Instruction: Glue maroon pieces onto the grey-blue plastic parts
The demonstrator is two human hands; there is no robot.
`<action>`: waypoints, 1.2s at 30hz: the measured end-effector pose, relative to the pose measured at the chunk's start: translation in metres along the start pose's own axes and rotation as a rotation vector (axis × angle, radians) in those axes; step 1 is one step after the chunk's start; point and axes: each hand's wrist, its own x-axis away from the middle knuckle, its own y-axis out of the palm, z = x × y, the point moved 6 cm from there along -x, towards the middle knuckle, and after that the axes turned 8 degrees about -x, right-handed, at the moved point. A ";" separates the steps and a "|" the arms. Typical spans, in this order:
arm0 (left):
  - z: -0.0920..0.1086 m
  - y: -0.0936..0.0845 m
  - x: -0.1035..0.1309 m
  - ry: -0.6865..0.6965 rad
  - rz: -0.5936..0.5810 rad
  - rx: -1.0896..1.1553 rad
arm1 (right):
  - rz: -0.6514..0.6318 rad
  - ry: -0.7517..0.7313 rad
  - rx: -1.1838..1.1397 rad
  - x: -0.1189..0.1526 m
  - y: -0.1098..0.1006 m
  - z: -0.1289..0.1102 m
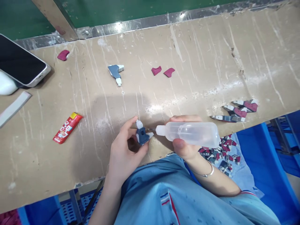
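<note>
Between the fingertips of my left hand (125, 147) is a dark blue and white plastic part (142, 136). My right hand (187, 147) is closed around a translucent squeeze bottle (194, 132) lying sideways, its thin tip pointing left at the part. Whether the tip touches the part is hard to tell. Farther back on the table lie another blue and white part (114, 72) and two maroon pieces, one with a raised rim (156, 70) and one flat (169, 72).
On the wooden table (93, 156) are a phone (21, 62), a red packet (67, 128), a maroon piece (63, 55) at the back left and assembled parts (241, 111) at the right. A blue bin (264, 162) below holds many parts (226, 150) on plastic.
</note>
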 end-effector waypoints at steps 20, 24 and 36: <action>-0.017 0.006 0.009 -0.138 0.029 0.000 | -0.488 0.360 -0.093 -0.088 -0.018 0.038; -0.016 0.004 0.006 -0.128 0.040 0.039 | -0.520 0.118 0.640 -0.120 0.005 0.036; -0.013 0.005 0.003 -0.115 0.036 0.074 | -0.632 0.040 0.823 -0.131 0.007 0.051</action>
